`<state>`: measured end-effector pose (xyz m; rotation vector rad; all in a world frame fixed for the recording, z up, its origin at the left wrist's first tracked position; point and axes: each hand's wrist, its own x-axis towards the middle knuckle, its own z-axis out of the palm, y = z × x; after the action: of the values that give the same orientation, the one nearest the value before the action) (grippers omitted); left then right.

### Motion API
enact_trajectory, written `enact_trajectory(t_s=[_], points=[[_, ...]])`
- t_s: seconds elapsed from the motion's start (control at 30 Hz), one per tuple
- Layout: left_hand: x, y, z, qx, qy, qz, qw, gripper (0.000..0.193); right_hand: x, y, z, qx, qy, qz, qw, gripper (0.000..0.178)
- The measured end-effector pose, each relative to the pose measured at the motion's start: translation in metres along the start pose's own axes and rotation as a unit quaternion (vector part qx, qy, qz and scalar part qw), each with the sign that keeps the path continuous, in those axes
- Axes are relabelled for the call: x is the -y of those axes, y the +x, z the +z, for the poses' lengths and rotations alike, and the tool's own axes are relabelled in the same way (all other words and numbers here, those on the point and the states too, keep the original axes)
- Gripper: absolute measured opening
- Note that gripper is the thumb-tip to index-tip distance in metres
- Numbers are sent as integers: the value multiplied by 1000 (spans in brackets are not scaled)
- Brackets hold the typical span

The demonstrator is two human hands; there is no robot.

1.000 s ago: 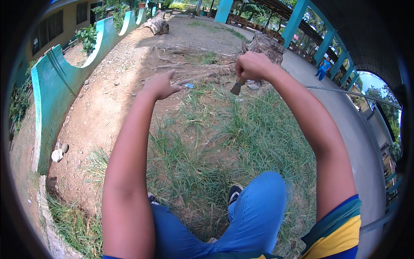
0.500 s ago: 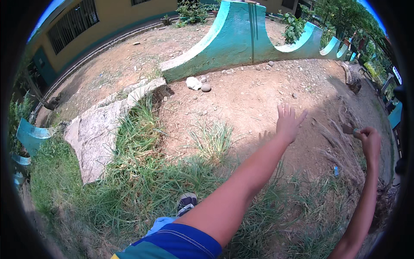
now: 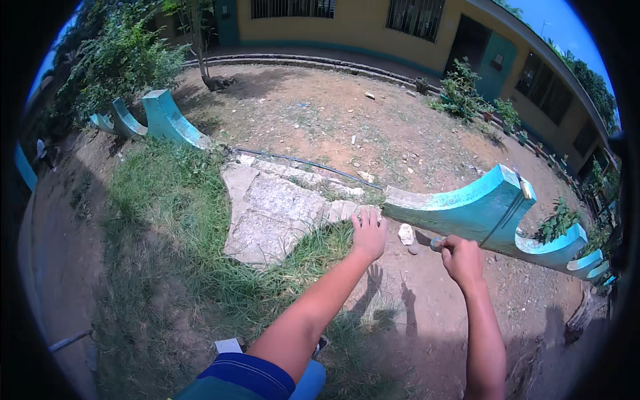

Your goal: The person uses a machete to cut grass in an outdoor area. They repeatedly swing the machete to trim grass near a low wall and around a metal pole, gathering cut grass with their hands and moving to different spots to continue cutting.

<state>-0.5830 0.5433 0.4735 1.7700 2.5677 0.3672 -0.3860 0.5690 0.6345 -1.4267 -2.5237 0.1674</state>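
My left hand reaches forward with its fingers outstretched and holds nothing. In the picture it overlaps the right end of the broken concrete slab; its shadow falls on the dirt nearer to me. My right hand is closed round a small flat-ended tool; a teal bit of it pokes out to the left of the fist, and the rest is hidden. The tool's exact kind is unclear. Beyond that hand runs a low, curved teal wall. A white stone and a round grey stone lie between my hands.
Long grass borders the slab. A dark pipe runs behind it. More curved teal wall stands at the left. A thin object lies on the wall's top. A yellow building is behind; roots cross the lower right.
My view has swung to the right, bringing the slab and wall toward the middle. My right hand, with the tool, has come in from the far right, closer to my left hand.
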Motion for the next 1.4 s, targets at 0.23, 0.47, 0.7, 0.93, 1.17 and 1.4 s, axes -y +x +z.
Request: enact_trajectory(t_s=[0.23,0.47,0.7,0.93,1.17,1.4], points=[[221,-58,-174,56,-7,-278,959,47,214,95,-46,136,72,-120,981,15],[346,-137,-287,-2,-5,-466,885,34,383,133,-46,144,214,-226,939,18],[375,-191,-359,-44,-26,-574,817,32,499,142,-58,135,369,-357,847,18],[368,-262,-373,-129,-30,-692,710,36,561,119,-40,297,468,-308,773,16],[365,-331,-364,-132,-64,-766,626,40,634,53,-5,453,522,-300,657,13],[397,-414,-368,-151,-67,-831,531,42,730,-35,2,554,453,-336,612,15]])
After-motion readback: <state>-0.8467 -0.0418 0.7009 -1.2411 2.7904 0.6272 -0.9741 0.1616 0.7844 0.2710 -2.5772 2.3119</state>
